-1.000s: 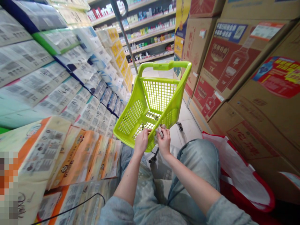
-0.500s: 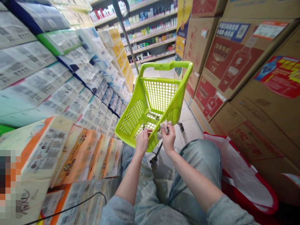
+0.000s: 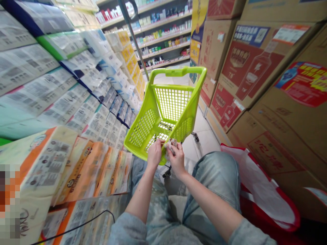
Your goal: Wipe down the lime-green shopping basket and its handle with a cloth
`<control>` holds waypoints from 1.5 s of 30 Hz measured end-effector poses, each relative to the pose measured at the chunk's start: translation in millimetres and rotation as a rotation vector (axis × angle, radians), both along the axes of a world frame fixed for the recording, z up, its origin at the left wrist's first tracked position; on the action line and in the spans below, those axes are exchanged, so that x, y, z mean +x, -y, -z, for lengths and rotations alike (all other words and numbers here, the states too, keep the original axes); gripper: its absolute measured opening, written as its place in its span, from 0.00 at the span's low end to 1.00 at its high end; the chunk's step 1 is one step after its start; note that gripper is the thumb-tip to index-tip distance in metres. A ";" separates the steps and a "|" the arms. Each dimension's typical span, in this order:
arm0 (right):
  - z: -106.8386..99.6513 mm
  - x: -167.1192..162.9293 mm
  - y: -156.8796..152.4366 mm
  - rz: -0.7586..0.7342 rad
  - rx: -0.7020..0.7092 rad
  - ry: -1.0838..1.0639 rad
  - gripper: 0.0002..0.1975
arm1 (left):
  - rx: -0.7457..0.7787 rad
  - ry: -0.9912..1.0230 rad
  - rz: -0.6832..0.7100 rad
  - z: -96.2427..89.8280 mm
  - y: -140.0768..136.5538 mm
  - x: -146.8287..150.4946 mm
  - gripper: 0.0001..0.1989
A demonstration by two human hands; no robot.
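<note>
A lime-green plastic shopping cart (image 3: 175, 127) with lattice walls stands in front of my knees, its handle on the far side. My left hand (image 3: 154, 153) is closed over the cart's near rim, fingertips reaching inside. My right hand (image 3: 178, 157) pinches a crumpled, whitish, stained wad (image 3: 170, 143), perhaps cloth or tissue, against the rim's near right corner. Only a small gap separates the two hands. The wad's underside and part of the rim are hidden behind my right fingers.
Packs of tissue paper (image 3: 84, 170) are stacked along the left. Cardboard cartons (image 3: 245, 68) rise on the right, with a red-and-white bag (image 3: 265, 190) beside my knee. Behind the cart stand a metal pole (image 3: 136, 44) and shelves of small goods (image 3: 163, 25). A black cable (image 3: 74, 226) crosses the lower left.
My right hand has slid left along the cart's rim with the wad, closer to my left hand. The left hand keeps its place. The view has shifted slightly.
</note>
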State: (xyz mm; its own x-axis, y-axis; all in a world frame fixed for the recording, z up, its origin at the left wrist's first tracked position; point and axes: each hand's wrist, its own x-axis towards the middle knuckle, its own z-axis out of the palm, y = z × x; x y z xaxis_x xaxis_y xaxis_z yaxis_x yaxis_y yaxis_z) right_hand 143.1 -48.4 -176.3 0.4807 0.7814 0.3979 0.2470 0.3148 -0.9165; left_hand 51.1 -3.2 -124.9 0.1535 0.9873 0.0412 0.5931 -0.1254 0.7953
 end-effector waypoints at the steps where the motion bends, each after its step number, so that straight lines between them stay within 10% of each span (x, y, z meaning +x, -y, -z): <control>1: -0.8 5.0 -7.1 0.032 -0.009 -0.006 0.10 | -0.005 0.020 -0.001 0.7 -0.2 -0.8 0.29; 9: -8.7 51.6 -64.3 0.250 -0.073 -0.015 0.13 | 0.049 -0.017 0.002 3.4 -0.2 0.8 0.24; 24: -3.2 12.1 -23.1 0.111 -0.049 -0.001 0.08 | -0.161 -0.839 0.217 -20.1 10.5 -36.7 0.40; 39: -27.0 94.9 -101.1 0.366 -0.107 -0.071 0.10 | -0.088 -0.868 0.221 -10.7 23.1 -24.1 0.43; 45: -21.4 70.0 -72.8 0.306 -0.082 -0.027 0.10 | -0.084 -0.890 0.211 -13.3 25.3 -19.7 0.42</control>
State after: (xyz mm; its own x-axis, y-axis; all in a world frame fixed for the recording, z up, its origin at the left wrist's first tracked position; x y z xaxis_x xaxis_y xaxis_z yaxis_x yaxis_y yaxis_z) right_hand 213.0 24.4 -154.9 0.7079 0.6277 0.3237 0.2943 0.1545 -0.9432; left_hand 31.4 -28.5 -111.6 0.2716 0.9297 -0.2490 0.9624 -0.2629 0.0679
